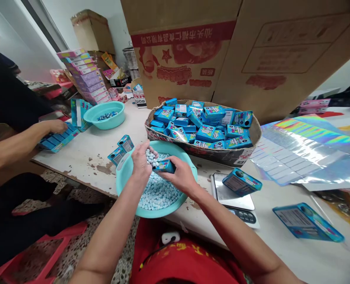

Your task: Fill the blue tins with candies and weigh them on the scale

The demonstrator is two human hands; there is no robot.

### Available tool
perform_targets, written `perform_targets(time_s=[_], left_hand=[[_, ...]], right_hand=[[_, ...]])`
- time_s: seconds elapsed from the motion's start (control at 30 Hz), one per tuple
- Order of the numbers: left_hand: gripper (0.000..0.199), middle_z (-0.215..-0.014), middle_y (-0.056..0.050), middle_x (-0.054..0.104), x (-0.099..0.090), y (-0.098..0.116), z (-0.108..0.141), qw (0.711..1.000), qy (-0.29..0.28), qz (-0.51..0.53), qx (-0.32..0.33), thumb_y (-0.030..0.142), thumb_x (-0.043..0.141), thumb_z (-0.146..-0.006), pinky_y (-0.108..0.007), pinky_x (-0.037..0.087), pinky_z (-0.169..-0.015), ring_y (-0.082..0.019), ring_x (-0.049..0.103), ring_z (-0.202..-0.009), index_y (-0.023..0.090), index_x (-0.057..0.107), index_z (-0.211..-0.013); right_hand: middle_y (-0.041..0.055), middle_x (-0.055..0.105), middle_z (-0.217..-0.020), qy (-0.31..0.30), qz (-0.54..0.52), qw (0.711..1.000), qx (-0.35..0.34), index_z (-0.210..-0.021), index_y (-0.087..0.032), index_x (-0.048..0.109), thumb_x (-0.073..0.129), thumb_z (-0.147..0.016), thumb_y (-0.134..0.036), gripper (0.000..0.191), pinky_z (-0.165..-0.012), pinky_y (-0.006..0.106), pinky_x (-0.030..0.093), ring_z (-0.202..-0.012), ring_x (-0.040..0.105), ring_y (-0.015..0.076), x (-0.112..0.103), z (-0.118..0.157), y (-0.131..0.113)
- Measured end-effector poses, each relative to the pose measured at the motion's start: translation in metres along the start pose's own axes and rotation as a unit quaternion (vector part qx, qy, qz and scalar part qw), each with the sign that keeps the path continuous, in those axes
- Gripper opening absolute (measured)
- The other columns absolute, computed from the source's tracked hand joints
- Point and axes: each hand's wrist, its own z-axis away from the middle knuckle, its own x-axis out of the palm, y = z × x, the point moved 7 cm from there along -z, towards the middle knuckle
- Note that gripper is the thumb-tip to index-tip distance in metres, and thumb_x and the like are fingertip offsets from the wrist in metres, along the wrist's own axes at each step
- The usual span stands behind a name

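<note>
A turquoise basin (122, 173) full of small pale blue candies (160, 193) stands at the table's front edge. Above it my left hand (142, 159) cups a heap of these candies at the mouth of a small blue box. My right hand (181, 173) grips that blue candy box (164, 166), tilted with its end toward the candies. Right of the basin, another blue box (241, 182) rests on a digital scale (247, 217). One more box (308, 221) is on the table farther right. Two small boxes (121, 150) stand just left of the basin.
Behind the basin, a cut-down carton (198, 152) holds many blue boxes. A tall cardboard box (187, 51) rises at the back. At left, a co-worker's hand (57, 126) touches a row of blue boxes near a second turquoise basin (110, 122). Shiny holographic sheets (311, 157) lie right.
</note>
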Motion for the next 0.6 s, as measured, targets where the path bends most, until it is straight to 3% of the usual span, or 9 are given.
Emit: perform_targets(time_s=[0.3,0.6], left_hand=[[0.033,-0.051,0.005,0.049,0.008,0.003,0.002,0.998,-0.038,-0.041,0.031,0.036,0.074,-0.066,-0.023,0.042,-0.043,-0.010,0.051,-0.042,0.017,0.048,-0.059],[0.033,-0.050,0.004,0.050,0.016,-0.004,0.011,0.996,-0.056,-0.068,0.020,0.037,0.074,-0.067,-0.022,0.041,-0.044,-0.010,0.050,-0.041,0.017,0.050,-0.060]], right_hand=[[0.0012,0.067,-0.089,-0.001,-0.002,1.000,0.014,-0.096,-0.021,0.063,0.074,-0.070,-0.039,0.032,-0.068,0.026,0.041,-0.078,0.059,0.0178,-0.004,-0.004,0.000],[0.0005,0.067,-0.084,-0.006,-0.002,1.000,0.030,-0.092,-0.024,0.065,0.074,-0.069,-0.040,0.030,-0.066,0.027,0.042,-0.076,0.060,0.0187,-0.011,0.004,0.004]])
